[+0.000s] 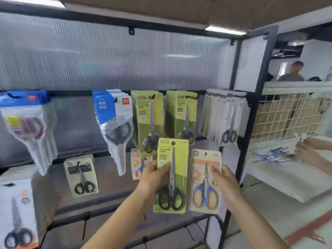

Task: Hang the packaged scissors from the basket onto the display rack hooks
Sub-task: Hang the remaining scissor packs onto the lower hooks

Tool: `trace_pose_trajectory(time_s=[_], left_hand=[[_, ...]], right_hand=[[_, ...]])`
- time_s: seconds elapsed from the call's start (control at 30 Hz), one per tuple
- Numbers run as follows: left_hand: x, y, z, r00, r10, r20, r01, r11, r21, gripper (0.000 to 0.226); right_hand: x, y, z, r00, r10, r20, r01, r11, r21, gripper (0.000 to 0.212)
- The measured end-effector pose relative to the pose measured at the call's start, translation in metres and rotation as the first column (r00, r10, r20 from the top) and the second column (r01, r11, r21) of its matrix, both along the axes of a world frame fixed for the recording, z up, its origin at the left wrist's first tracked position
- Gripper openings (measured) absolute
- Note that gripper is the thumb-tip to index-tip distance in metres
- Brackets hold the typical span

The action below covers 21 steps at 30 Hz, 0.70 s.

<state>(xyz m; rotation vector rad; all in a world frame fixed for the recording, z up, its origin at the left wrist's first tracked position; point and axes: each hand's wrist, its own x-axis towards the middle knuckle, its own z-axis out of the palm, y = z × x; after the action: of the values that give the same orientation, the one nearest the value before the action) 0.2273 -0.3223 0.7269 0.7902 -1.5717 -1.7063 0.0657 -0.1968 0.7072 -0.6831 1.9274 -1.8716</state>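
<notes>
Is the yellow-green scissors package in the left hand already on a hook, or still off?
Off. The left hand holds the yellow-green package below the hanging rows; its hang hole is empty, with no hook through it.

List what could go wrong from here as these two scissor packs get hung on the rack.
1. The left hand pinches the yellow-green pack only at its side edge, so it could swing or slip while its hang hole is aimed at a hook.
2. The matching yellow-green stacks already look full; forcing another on might push packs off.
3. The right hand holds an orange pack, so neither hand is free to steady anything.
</notes>
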Motion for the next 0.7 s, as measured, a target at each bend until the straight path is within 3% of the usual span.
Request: trace_pose_trajectory(time_s=[0.3, 0.37, 0.6, 0.7], left_hand=[[-0.056, -0.002, 0.073, 0.993, -0.067, -0.094, 0.054, 0.989, -0.137, 0.007], [-0.069, -0.001, 0.088, 0.993, -0.055, -0.103, 0.039, 0.987, -0.153, 0.006], [-0.102, 0.0, 0.11, 0.993, 0.021, -0.119, -0.032, 0.996, -0.089, 0.004], [-0.109, -0.003, 0.11, 0.991, 0.055, -0.118, -0.061, 0.997, -0.051, 0.018]], right_hand=[[-0.034, 0.002, 0.064, 0.99, -0.103, -0.101, 0.088, 0.987, -0.137, 0.004], [-0.04, 0.005, 0.073, 0.985, -0.122, -0.118, 0.103, 0.982, -0.158, 0.01], [-0.063, 0.01, 0.087, 0.984, -0.114, -0.14, 0.093, 0.985, -0.145, 0.008], [-0.067, 0.01, 0.088, 0.986, -0.095, -0.137, 0.076, 0.988, -0.137, 0.009]])
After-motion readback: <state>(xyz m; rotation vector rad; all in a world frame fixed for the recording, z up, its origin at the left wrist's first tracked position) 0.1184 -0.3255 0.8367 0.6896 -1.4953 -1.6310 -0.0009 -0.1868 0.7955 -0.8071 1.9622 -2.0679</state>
